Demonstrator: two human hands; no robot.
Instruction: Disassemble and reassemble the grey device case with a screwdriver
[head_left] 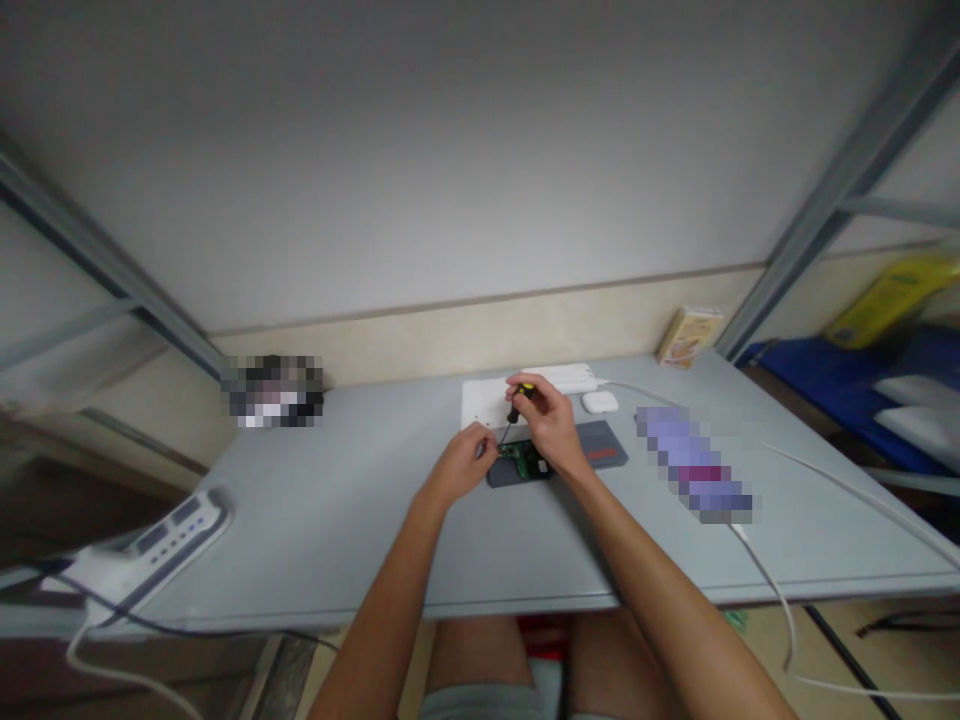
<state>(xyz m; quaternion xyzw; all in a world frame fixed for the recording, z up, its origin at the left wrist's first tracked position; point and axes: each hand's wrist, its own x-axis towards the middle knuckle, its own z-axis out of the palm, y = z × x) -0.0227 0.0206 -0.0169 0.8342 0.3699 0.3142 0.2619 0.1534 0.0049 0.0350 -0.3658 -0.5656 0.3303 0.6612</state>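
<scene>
My right hand (pixel 553 420) is closed around a screwdriver (pixel 519 402) with a black and yellow handle. Its thin shaft slants down to the left end of a green circuit board (pixel 529 458). Beside that tip, my left hand (pixel 461 468) has its thumb and fingers pinched together at the board's left end; what lies between them is hidden. Under the board is a dark grey mat or casing (pixel 502 478). A dark grey flat piece (pixel 606 445) with a red mark lies to the right, partly behind my right wrist.
White paper (pixel 480 400) and a white power strip (pixel 574 378) lie behind my hands. To the right are a white earbud case (pixel 600 402), a blurred-out phone-like object (pixel 690 465) on a cable and a small box (pixel 688 336). Another power strip (pixel 169 545) sits at the left edge.
</scene>
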